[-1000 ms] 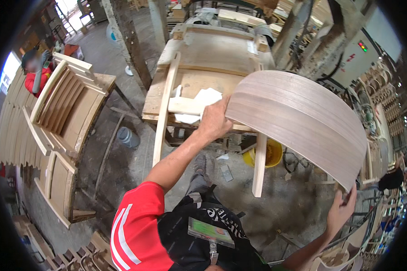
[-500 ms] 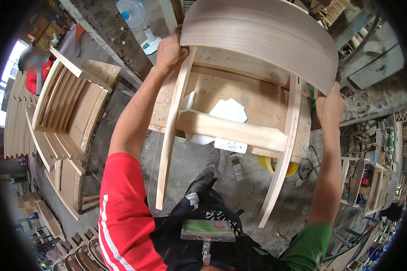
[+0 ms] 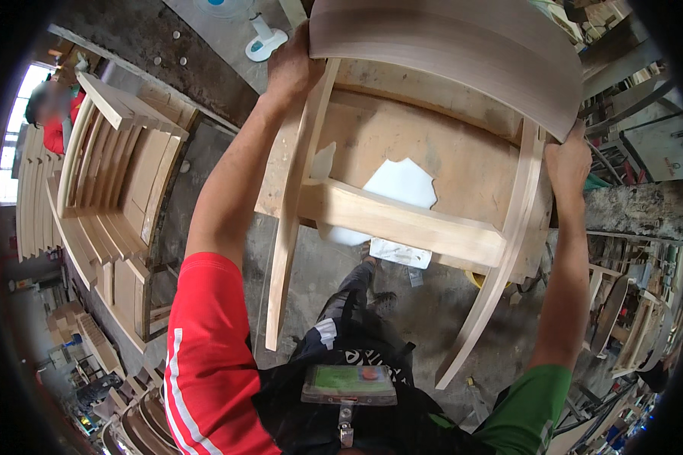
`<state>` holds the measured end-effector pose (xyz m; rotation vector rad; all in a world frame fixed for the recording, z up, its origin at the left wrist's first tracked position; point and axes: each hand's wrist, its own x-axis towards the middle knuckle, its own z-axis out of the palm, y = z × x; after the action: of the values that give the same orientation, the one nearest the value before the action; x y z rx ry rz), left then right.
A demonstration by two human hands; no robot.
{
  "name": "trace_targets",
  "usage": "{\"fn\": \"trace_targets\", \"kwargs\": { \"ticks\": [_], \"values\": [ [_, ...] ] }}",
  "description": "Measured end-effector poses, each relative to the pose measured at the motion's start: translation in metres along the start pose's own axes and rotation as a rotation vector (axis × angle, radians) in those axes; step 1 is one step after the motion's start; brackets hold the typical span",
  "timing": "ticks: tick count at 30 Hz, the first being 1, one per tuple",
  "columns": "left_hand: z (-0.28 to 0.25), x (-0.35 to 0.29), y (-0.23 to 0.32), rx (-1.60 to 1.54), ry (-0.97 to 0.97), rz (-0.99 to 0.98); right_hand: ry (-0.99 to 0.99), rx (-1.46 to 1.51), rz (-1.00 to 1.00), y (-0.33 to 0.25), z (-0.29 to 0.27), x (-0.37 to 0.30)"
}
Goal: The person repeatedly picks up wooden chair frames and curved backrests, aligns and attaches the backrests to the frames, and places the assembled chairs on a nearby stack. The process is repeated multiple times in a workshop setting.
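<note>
A pale wooden chair frame (image 3: 402,218) with a wide, curved brown back panel (image 3: 448,57) is held out in front of me. My left hand (image 3: 291,70) is closed round the panel's left end, by the top of the left leg (image 3: 284,250). My right hand (image 3: 568,163) grips the panel's right end, outside the right leg (image 3: 501,277). Fingers of both hands are partly hidden by the panel. Both legs point back toward me, joined by a crosspiece. Behind the frame is a worn wooden worktop (image 3: 463,167) with a white irregular sheet (image 3: 402,182).
Stacked curved chair parts (image 3: 114,174) stand on the left, with a person in red (image 3: 57,125) beyond. A white fan base (image 3: 266,45) is at the upper left. More chair frames (image 3: 622,315) are at the right. A white block (image 3: 400,253) sits at the worktop's near edge.
The chair frame has shifted slightly to the right in view, with both hands still on the panel's ends. My foot below has moved, and the surroundings have shifted with the camera.
</note>
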<state>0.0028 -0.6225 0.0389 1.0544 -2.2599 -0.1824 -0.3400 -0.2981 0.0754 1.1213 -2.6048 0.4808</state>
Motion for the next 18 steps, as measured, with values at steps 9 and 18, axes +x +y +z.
{"fn": "trace_targets", "kwargs": {
  "ticks": [9,18],
  "values": [
    [0.009,-0.019,-0.004,-0.035,0.023,0.006,-0.019,0.006,0.004,0.009,-0.001,-0.006],
    [0.02,-0.018,-0.017,0.021,0.068,0.037,-0.009,0.006,-0.046,0.017,0.02,0.014]
  ]
}}
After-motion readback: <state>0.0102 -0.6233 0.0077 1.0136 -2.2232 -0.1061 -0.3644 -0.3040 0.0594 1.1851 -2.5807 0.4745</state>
